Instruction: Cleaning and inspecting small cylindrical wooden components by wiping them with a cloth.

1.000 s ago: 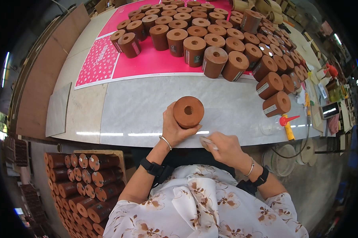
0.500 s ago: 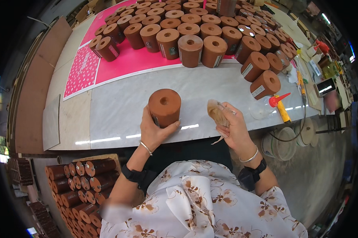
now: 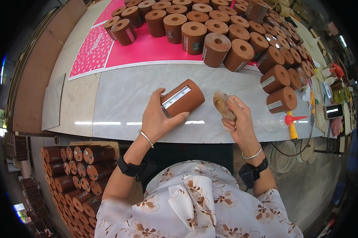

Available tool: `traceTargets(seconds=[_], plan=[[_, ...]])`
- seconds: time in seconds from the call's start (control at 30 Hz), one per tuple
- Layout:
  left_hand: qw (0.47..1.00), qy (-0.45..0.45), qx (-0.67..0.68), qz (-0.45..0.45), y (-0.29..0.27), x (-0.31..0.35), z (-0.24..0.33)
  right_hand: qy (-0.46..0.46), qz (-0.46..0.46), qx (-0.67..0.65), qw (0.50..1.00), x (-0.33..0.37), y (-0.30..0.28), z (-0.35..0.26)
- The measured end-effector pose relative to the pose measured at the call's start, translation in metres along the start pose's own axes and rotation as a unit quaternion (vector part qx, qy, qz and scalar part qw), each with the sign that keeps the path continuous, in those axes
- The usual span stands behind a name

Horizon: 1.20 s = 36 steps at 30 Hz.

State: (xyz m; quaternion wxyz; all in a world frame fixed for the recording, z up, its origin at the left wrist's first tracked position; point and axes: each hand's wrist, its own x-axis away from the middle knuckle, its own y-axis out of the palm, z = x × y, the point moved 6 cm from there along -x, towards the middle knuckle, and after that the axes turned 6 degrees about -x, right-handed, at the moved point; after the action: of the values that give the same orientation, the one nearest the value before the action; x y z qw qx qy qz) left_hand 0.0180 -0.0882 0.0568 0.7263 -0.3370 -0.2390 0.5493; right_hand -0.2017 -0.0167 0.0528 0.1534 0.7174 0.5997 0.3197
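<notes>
A brown wooden cylinder (image 3: pixel 192 100) lies tipped over in my left hand (image 3: pixel 158 117), its pale slotted strip facing up and to the left. My thumb is along its near side and the fingers are behind its left end. To the right, my right hand (image 3: pixel 239 119) grips a crumpled tan cloth (image 3: pixel 221 104) above the grey tabletop (image 3: pixel 127 95), apart from the cylinder. Past both hands stand many similar brown cylinders (image 3: pixel 194 41), upright with a round hole in each top.
Pink printed sheeting (image 3: pixel 147 51) lies under the standing cylinders. At the right are a red-nozzled bottle (image 3: pixel 294 118), a yellow-handled tool (image 3: pixel 292 131) with a cable, and a phone-like device (image 3: pixel 333 112). More brown cylinders (image 3: pixel 95 154) are stacked below at the left; a bucket (image 3: pixel 282 156) stands at lower right.
The cylinder in my left hand has gone from upright to tipped on its side, bringing its pale strip into view. My right hand with the cloth has shifted slightly; the view has turned a little.
</notes>
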Motion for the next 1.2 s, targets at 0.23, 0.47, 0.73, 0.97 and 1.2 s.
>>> traceTargets(seconds=[0.23, 0.47, 0.73, 0.97, 1.2], plan=[[0.998, 0.05, 0.044, 0.021, 0.007, 0.019, -0.028, -0.033, -0.026, 0.143, 0.989, -0.008, 0.002, 0.004], [0.995, 0.063, 0.001, 0.073, 0.02, 0.008, -0.021, -0.324, 0.034, 0.406, 0.854, -0.02, 0.038, 0.006], [0.986, 0.074, -0.015, 0.145, 0.024, 0.007, -0.021, -0.47, -0.005, 0.602, 0.645, -0.039, 0.068, 0.009], [0.984, 0.091, -0.005, 0.155, 0.024, 0.007, -0.027, -0.558, -0.095, 0.568, 0.598, -0.021, 0.087, 0.034], [0.987, 0.071, -0.01, 0.146, 0.023, 0.004, -0.025, -0.512, -0.011, 0.584, 0.63, -0.035, 0.076, 0.015]])
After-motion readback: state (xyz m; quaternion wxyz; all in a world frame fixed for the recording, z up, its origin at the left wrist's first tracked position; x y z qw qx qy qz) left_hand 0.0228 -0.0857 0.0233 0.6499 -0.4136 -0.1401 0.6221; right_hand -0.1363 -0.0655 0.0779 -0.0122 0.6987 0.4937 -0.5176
